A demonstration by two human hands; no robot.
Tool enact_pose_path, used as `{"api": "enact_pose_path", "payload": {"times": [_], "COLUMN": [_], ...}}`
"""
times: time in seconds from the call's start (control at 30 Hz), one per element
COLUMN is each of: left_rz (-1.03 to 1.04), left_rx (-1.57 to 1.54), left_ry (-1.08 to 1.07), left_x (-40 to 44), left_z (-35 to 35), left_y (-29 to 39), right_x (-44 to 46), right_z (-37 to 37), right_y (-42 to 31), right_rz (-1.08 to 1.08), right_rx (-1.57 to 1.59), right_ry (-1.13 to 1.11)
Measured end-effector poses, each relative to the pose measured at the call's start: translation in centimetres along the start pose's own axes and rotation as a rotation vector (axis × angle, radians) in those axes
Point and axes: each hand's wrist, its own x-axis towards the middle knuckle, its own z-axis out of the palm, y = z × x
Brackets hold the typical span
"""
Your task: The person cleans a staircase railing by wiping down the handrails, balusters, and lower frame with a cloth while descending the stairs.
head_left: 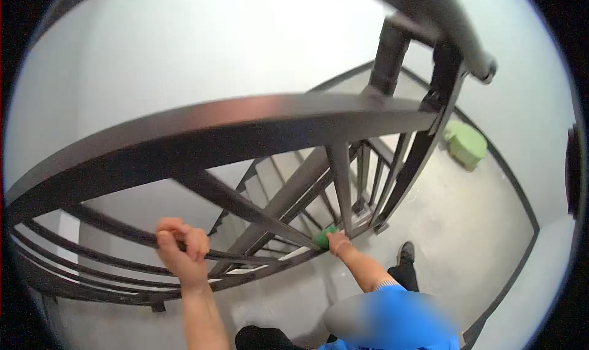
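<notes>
My left hand (183, 244) is closed, its fingers curled round a thin dark bar (236, 257) of the metal stair railing. Lower down and to the right, my right hand (338, 242) is shut on a small green cloth or sponge (323, 237). The green piece touches the bottom rail (294, 261) at the foot of the bars. A wide dark top rail (257, 126) runs above both hands.
Behind the railing are stairs (270, 177). A light green stool (467, 144) stands on the landing by the wall at right. A dark shoe (406, 253) rests on the grey floor (463, 221). A round handrail (451, 18) ends at upper right.
</notes>
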Motion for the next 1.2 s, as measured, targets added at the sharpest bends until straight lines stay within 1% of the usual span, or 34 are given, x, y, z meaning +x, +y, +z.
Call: {"api": "enact_pose_path", "payload": {"times": [0.03, 0.07, 0.1, 0.13, 0.2, 0.23, 0.27, 0.3, 0.33, 0.37, 0.43, 0.5, 0.53, 0.57, 0.63, 0.67, 0.7, 0.73, 0.77, 0.8, 0.83, 0.9, 0.93, 0.97, 1.0, 1.03, 1.07, 1.1, 1.13, 1.17, 1.2], "left_rz": [-0.011, 0.02, -0.004, -0.03, -0.019, -0.038, -0.042, -0.045, -0.023, -0.009, 0.012, -0.001, -0.011, -0.071, -0.018, -0.014, -0.022, 0.088, 0.269, 0.589, 0.554, 0.905, 0.771, 0.641, 0.455, 0.225, 0.13, 0.029, -0.005, -0.049, -0.091], "left_rx": [-0.003, -0.038, -0.045, -0.054, -0.098, -0.083, -0.051, -0.019, -0.027, 0.008, 0.0, -0.001, 0.003, -0.03, 0.007, 0.02, 0.067, 0.19, 0.355, 0.579, 0.671, 0.644, 0.678, 0.71, 0.653, 0.538, 0.458, 0.38, 0.396, 0.306, 0.216], "left_ry": [0.025, 0.029, 0.035, 0.039, 0.05, 0.052, 0.009, -0.03, -0.022, 0.008, -0.008, 0.012, 0.027, 0.102, 0.086, 0.138, 0.191, 0.234, 0.262, 0.385, 0.265, 0.148, 0.136, 0.123, 0.068, 0.044, -0.063, -0.162, -0.168, -0.128, -0.087], "left_x": [-0.9, -2.1, -3.3, -4.1, -5.7, -5.8, -5.9, -5.9, -6.1, -6.4, -6.2, -4.9, -4.8, -4.2, -4.3, -4.7, -4.8, -5.1, -5.6, -6.6, -7.8, -7.5, -6.8, -5.8, -4.7, -3.4, -3.0, -2.6, -2.3, -2.4, -2.2], "left_z": [0.1, 0.0, -0.3, -0.5, -1.1, -1.1, -1.3, -1.6, -1.4, -0.9, -0.7, 0.1, 0.2, 0.4, 0.3, 0.5, 1.0, 1.7, 1.2, 0.7, 3.1, 6.1, 6.9, 7.8, 7.2, 7.8, 8.5, 9.2, 10.2, 10.0, 10.1], "left_y": [-0.1, -0.2, -0.7, -1.0, -1.3, -1.2, -1.6, -2.2, -2.4, -2.0, -1.9, -2.3, -2.4, -2.8, -2.2, -1.9, -1.5, -0.9, -1.5, -3.2, 0.1, -1.1, -2.3, -4.1, -6.1, -7.7, -9.1, -9.9, -10.4, -10.6, -11.0], "right_x": [-3.5, -6.8, -5.3, -9.0, -14.9, -17.4, -20.3, -23.0, -23.0, -22.4, -21.1, -16.6, -16.3, -13.6, -11.8, -11.0, -10.6, -10.6, -10.7, -10.9, -10.3, -8.1, -6.7, -5.7, -4.8, -3.9, -3.2, -2.3, -1.8, -1.5, -2.2], "right_z": [-2.8, -4.8, 2.5, 0.8, -3.1, -6.9, -11.5, -16.8, -20.1, -23.1, -27.1, -28.0, -27.4, -27.3, -25.4, -23.9, -22.6, -21.7, -20.8, -20.1, -18.4, -13.3, -10.4, -8.1, -6.6, -5.3, -4.1, -2.3, -0.3, 0.9, 0.6], "right_y": [-0.1, 0.1, 5.0, 5.0, 4.5, 3.9, 1.7, -1.7, -3.9, -6.2, -12.0, -14.1, -14.7, -14.0, -11.9, -11.1, -10.1, -9.2, -8.5, -8.0, -6.8, -3.7, -2.5, -1.3, 0.0, 1.1, 1.7, 2.6, 4.1, 4.9, 5.8], "right_rz": [0.07, 0.134, 0.07, 0.057, -0.134, -0.243, -0.379, -0.361, -0.398, -0.396, -0.358, -0.286, -0.172, -0.372, -0.228, -0.215, -0.196, -0.264, -0.332, -0.306, -0.288, -0.35, -0.312, -0.284, -0.256, -0.228, -0.181, -0.165, -0.138, -0.118, -0.099], "right_rx": [0.178, 0.358, 1.219, 1.7, 1.932, 1.932, 1.903, 1.844, 1.658, 1.407, 1.054, 0.758, 0.87, 0.582, 0.101, 0.35, 0.375, 0.345, 0.317, 0.313, 0.335, 0.53, 0.477, 0.504, 0.482, 0.458, 0.392, 0.407, 0.598, 0.782, 0.877], "right_ry": [-0.026, -0.052, 0.019, 0.047, 0.313, 0.351, 0.43, 0.47, 0.654, 0.802, 1.2, 1.815, 1.72, 1.974, 1.775, 1.627, 1.604, 1.607, 1.608, 1.575, 1.562, 1.267, 1.231, 1.214, 1.134, 1.055, 1.07, 1.06, 0.947, 0.85, 0.747]}}
